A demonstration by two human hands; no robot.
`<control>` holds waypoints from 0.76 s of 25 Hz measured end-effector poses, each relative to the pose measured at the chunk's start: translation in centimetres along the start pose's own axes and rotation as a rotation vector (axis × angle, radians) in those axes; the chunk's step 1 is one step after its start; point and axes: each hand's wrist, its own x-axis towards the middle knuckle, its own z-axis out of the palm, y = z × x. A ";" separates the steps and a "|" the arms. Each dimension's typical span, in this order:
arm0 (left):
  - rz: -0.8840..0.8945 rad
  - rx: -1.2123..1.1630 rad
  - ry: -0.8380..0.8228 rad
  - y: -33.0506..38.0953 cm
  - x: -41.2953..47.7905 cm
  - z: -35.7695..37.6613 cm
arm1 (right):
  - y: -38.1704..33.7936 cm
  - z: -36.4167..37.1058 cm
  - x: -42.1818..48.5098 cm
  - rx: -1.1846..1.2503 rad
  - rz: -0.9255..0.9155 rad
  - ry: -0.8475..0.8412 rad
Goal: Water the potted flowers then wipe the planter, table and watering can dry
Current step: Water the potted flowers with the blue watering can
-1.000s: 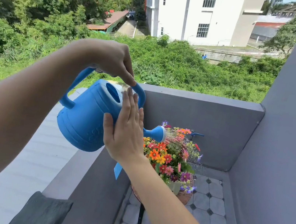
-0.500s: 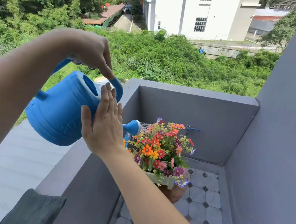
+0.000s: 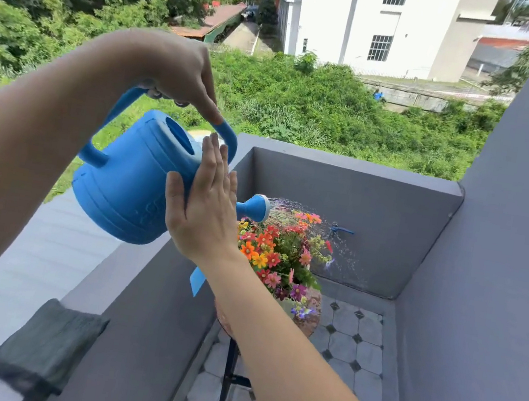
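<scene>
Left grip (image 3: pixel 173 69) curls round the watering can's (image 3: pixel 127 185) top handle; right grip (image 3: pixel 207 215) lies flat against its side. The spout (image 3: pixel 255 207) points rightward from both, over the flowers (image 3: pixel 274 252).

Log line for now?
left hand: grips watering can handle | right hand: flat on can side | spray over flowers | cloth on ledge
</scene>
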 end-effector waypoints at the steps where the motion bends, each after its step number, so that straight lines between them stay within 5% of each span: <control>1: -0.020 -0.004 0.002 -0.1 -0.3 0.1 | -0.1 0.0 -0.2 0.012 0.000 -0.029; 10: -0.167 -0.183 -0.023 -3.8 -6.0 1.7 | -2.9 1.5 -4.5 0.085 -0.066 -0.208; 19: -0.281 -0.814 0.291 -8.4 -8.2 7.5 | -1.0 2.5 -2.8 -0.006 -0.074 -0.158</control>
